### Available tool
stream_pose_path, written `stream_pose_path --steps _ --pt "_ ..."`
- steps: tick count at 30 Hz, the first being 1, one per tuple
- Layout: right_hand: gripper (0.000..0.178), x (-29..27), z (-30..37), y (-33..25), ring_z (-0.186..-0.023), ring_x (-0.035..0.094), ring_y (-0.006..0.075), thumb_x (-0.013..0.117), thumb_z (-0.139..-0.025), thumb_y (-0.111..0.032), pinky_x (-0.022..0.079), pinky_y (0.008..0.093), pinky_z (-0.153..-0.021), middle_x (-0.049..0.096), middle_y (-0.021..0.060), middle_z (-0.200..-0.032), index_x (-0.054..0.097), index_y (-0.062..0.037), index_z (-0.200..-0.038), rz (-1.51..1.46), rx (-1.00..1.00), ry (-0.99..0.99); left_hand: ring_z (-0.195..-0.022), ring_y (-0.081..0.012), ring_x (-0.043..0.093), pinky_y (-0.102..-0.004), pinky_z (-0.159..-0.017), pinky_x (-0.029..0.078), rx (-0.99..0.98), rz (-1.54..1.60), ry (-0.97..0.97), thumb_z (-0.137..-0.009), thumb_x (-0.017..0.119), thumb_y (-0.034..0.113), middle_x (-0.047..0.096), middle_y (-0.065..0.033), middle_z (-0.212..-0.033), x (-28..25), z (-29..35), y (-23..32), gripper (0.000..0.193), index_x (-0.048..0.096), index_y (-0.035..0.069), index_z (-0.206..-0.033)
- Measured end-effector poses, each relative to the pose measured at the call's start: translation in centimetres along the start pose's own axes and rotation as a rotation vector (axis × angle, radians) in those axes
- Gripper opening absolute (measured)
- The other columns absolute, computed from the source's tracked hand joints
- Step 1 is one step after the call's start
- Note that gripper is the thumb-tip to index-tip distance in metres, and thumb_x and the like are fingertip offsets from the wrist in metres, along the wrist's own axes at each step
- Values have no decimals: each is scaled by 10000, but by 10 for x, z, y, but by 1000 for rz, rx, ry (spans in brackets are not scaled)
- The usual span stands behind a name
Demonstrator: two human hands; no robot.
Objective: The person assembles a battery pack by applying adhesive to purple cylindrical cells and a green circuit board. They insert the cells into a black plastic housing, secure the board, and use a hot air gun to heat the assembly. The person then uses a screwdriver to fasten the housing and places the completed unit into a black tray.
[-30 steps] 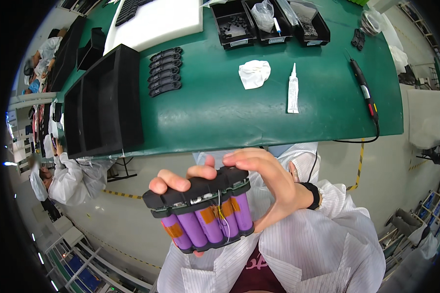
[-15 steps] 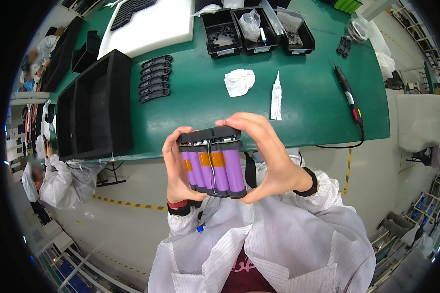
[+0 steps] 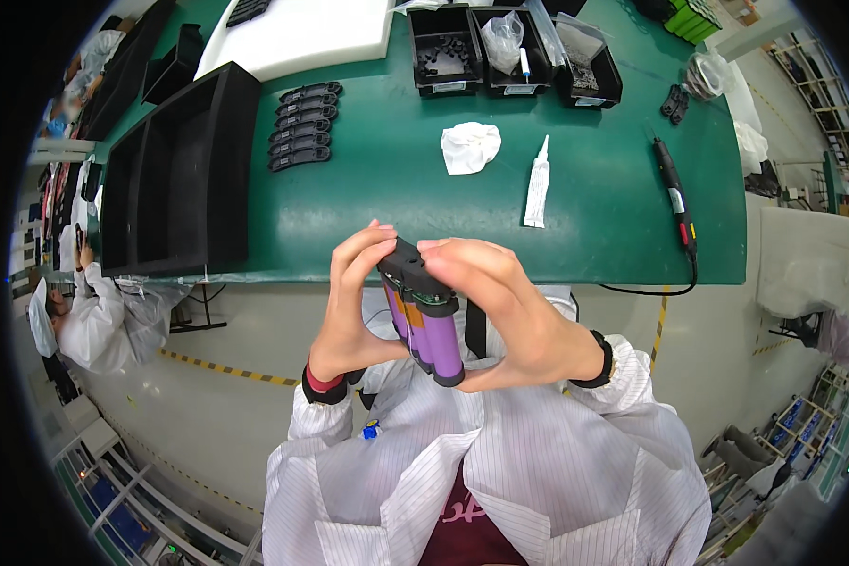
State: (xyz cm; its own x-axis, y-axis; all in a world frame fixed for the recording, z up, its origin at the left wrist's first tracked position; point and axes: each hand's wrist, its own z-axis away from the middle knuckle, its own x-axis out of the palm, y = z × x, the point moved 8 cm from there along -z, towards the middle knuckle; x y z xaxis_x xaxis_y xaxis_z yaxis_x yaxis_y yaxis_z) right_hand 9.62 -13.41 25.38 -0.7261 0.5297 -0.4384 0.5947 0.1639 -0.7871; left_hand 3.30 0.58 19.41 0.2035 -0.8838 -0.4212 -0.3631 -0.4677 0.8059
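Observation:
Between my two hands is a battery pack [image 3: 436, 338] of purple cylindrical cells with black end caps, held up in front of the table's near edge. Its narrow end is turned partly toward me. A strip of circuit board shows under the upper cap, and orange tape covers part of the cells. My left hand [image 3: 354, 307] grips the left side, fingers at the top cap and thumb low. My right hand [image 3: 514, 307] presses the top cap with its fingers, while its thumb is at the bottom. On the table beyond lie a crumpled white cloth [image 3: 470, 148] and a white tube [image 3: 537, 184] with a pointed nozzle.
A black divided tray [image 3: 226, 179] stands at left beside a stack of black plastic caps [image 3: 302, 135]. Black parts bins [image 3: 443, 80] line the back. An electric screwdriver [image 3: 672, 189] with a cable lies at right. Another person in white [image 3: 99, 316] works at far left.
The battery pack has been turned so its broad face now looks left and its narrow end shows more. Both hands have turned with it, still holding it.

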Motion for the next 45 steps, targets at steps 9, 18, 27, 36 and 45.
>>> stream_pose_path --steps 9,18,27,36,45 --pt "1151 13 12 25 -1417 383 376 972 -619 -294 364 481 -1156 403 187 -1513 318 -14 -1523 -169 15 -32 -1330 -375 476 -578 -1184 329 14 81 103 -507 1023 278 395 -170 -1422 13 17 -16 1175 368 73 -1461" --pt "1295 19 16 35 -1417 372 391 995 -531 -434 326 486 -1159 348 200 -1542 288 -36 -1539 -122 87 24 -1411 -363 392 -492 -1144 369 -249 439 15 -526 1026 240 273 -185 -1515 59 47 -50 1300 196 113 -1519" --pt "1447 43 55 84 -1489 332 335 1029 -509 -259 320 500 -1190 244 176 -1639 123 -54 -1619 -676 373 151 -1403 -411 435 -573 -1209 242 5 741 356 -592 973 510 421 -209 -1457 46 20 -29 1297 201 88 -1545" --pt "1279 54 59 86 -1435 404 284 993 -594 -155 360 464 -1172 367 137 -1531 185 -43 -1580 -711 325 212 -1419 -385 408 -624 -1221 228 154 525 307 -557 925 659 364 -168 -1534 41 14 -19 1339 253 50 -1541" --pt "1288 30 75 86 -1421 417 302 996 -532 -124 363 454 -1158 368 188 -1522 217 -18 -1553 -684 320 241 -1411 -462 391 -617 -1182 305 25 843 136 -420 1044 458 270 -277 -1553 40 31 -43 1508 163 60 -1577"
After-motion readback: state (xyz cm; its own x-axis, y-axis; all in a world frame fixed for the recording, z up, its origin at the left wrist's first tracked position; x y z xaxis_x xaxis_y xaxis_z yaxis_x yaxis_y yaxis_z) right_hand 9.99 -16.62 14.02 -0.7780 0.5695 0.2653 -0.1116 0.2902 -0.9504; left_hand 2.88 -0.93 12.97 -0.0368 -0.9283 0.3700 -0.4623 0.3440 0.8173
